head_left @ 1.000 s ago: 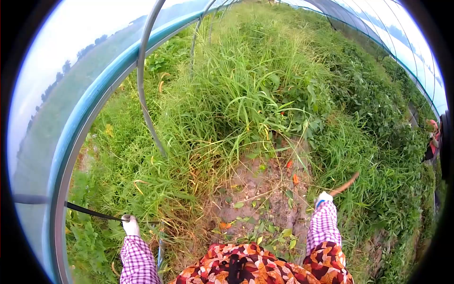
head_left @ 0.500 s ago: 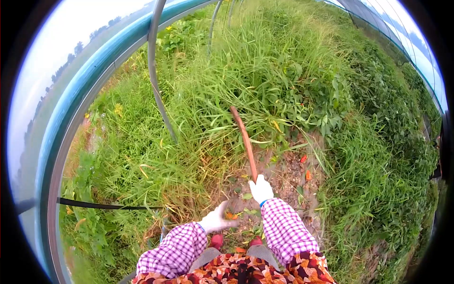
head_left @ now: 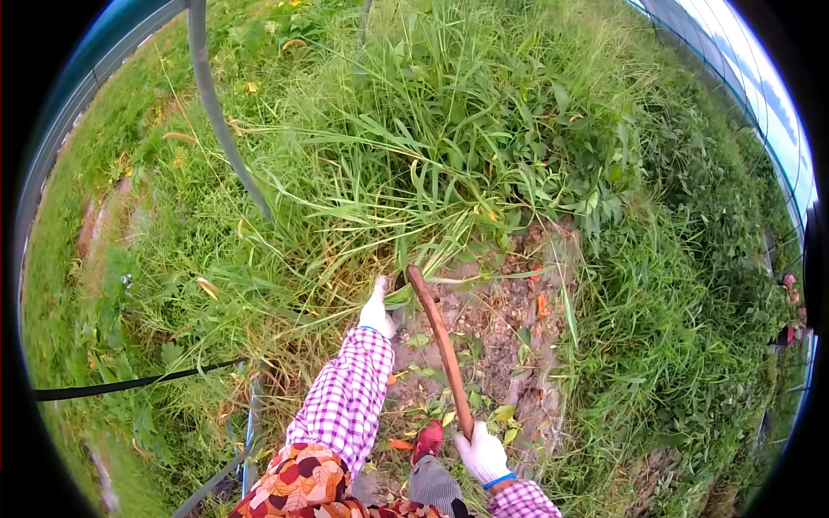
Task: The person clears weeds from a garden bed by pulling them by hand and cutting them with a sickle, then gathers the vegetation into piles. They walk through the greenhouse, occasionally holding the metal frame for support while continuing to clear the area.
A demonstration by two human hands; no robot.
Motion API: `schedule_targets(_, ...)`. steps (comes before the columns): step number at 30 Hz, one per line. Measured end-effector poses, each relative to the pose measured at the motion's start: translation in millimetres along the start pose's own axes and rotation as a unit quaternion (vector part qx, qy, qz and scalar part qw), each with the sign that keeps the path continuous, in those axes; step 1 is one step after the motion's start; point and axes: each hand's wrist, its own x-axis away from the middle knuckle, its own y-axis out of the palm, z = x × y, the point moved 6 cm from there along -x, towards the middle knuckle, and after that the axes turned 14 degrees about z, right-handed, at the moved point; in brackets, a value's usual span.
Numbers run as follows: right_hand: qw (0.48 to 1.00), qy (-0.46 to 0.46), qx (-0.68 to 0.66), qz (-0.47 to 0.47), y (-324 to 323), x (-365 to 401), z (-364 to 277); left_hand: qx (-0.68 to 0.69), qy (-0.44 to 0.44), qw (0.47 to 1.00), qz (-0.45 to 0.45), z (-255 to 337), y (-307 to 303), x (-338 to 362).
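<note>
My right hand (head_left: 484,455), in a white glove with a blue cuff edge, is closed around the lower end of a reddish-brown wooden tool handle (head_left: 442,345). The handle slants up and left, and its far end is close to the grass; no blade shows. Farther forward, my left hand (head_left: 377,312), also white-gloved, reaches to the base of the long green grass (head_left: 380,229). Blades meet at that hand, which looks closed on them, though most of its fingers are hidden. The handle's tip lies just right of my left hand.
Bare soil (head_left: 492,328) with leaf litter and an orange-red pepper-like fruit (head_left: 541,306) lies ahead. Dense weeds (head_left: 665,285) flank it. A grey hoop pole (head_left: 220,112) rises at left, and a black strap (head_left: 138,384) crosses below. My red shoe (head_left: 428,439) is underfoot.
My left hand has moved forward from near my feet to the grass and closed. My right hand and the wooden handle have come back toward me. The view has shifted left.
</note>
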Motion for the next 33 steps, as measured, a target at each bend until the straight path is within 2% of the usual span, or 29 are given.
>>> schedule_targets(1, 1.0, 0.015, 0.006, -0.011, -3, 10, 7, 0.056, -0.004, 0.997, 0.045, 2, 2, 4)
schedule_targets(2, 1.0, 0.022, 0.006, -0.01, -8, 16, 12, 0.057, -0.002, 0.997, 0.045, 2, 1, -2)
schedule_targets(5, 0.999, 0.029, -0.01, 0.007, -22, 20, 20, 0.122, -0.048, 0.991, -0.003, -1, 9, -14)
schedule_targets(8, 0.982, 0.074, -0.154, 0.083, -47, -3, 5, 0.085, 0.001, 0.996, 0.016, -1, 2, -21)
schedule_targets(9, 0.966, 0.09, -0.212, 0.118, -55, -20, -7, 0.066, 0.012, 0.998, -0.017, -5, -2, -22)
schedule_targets(10, 0.95, 0.103, -0.255, 0.145, -62, -41, -17, 0.036, 0.009, 0.999, 0.008, -3, -4, 2)
schedule_targets(11, 0.938, 0.096, -0.273, 0.194, -65, -66, -26, 0.007, 0.005, 0.999, 0.033, -2, -8, 27)
schedule_targets(13, 0.935, 0.077, -0.232, 0.258, -76, -115, -56, 0.0, 0.0, 1.0, -0.022, -14, -32, -3)
schedule_targets(14, 0.929, 0.086, -0.264, 0.244, -64, -144, -57, 0.021, -0.021, 0.999, -0.022, -19, -43, -9)
schedule_targets(15, 0.94, 0.049, -0.219, 0.258, -68, -159, -73, 0.042, -0.042, 0.998, -0.023, -19, -47, -4)
schedule_targets(18, 0.97, 0.002, -0.206, 0.127, -40, -174, -76, -0.011, 0.002, 0.998, -0.058, -16, -56, 3)
schedule_targets(19, 0.98, -0.007, -0.183, 0.076, -28, -164, -69, -0.011, 0.0, 0.998, -0.056, -15, -59, 1)
schedule_targets(21, 0.997, -0.028, -0.068, 0.009, 5, -126, -43, -0.026, 0.005, 0.992, -0.124, -10, -52, -3)
schedule_targets(23, 0.998, -0.003, -0.022, -0.05, 22, -75, -27, -0.075, -0.03, 0.991, -0.112, -10, -44, -5)
schedule_targets(24, 0.997, 0.014, -0.006, -0.076, 21, -52, -21, -0.111, 0.017, 0.986, -0.121, -8, -46, -22)
schedule_targets(25, 0.997, 0.031, -0.008, -0.076, 24, -33, -10, -0.148, 0.064, 0.978, -0.13, -7, -48, -38)
schedule_targets(26, 0.997, 0.039, -0.005, -0.069, 22, -15, 0, -0.076, -0.037, 0.996, 0.012, 4, -23, 18)
schedule_targets(27, 0.994, 0.072, -0.02, -0.079, 14, 1, 5, -0.148, -0.014, 0.988, 0.048, 0, -37, -19)
schedule_targets(29, 0.993, 0.1, -0.007, -0.068, -4, 28, 17, -0.066, -0.041, 0.997, 0.02, 0, -20, 14)
schedule_targets(30, 0.992, 0.11, -0.002, -0.069, -17, 38, 19, -0.037, -0.059, 0.998, 0.01, -19, -37, -40)
schedule_targets(31, 0.991, 0.118, 0.002, -0.068, -27, 44, 22, -0.038, -0.062, 0.997, 0.008, -23, -32, -31)
schedule_targets(32, 0.999, 0.007, 0.017, 0.031, -37, 49, 18, -0.045, -0.056, 0.997, 0.018, -25, -23, -12)
schedule_targets(33, 0.999, 0.053, -0.007, -0.002, -41, 54, 34, -0.052, -0.049, 0.997, 0.027, -26, -17, -2)
